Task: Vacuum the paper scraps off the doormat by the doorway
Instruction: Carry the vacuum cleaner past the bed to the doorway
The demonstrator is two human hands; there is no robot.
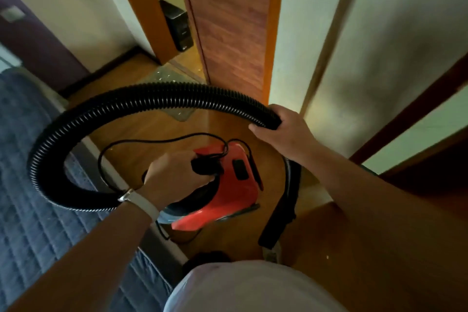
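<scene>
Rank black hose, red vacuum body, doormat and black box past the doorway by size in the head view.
1. black hose
2. red vacuum body and doormat: unsure, the mat lies farther off, partly behind the hose
3. black box

The person wears a pale, whitish top [253, 289], seen from above at the lower edge. Both forearms are bare. Just behind the left hand [174, 175], a light-coloured strap [145, 204] with a small silver buckle [125, 195] circles the wrist like a watch band.
</scene>
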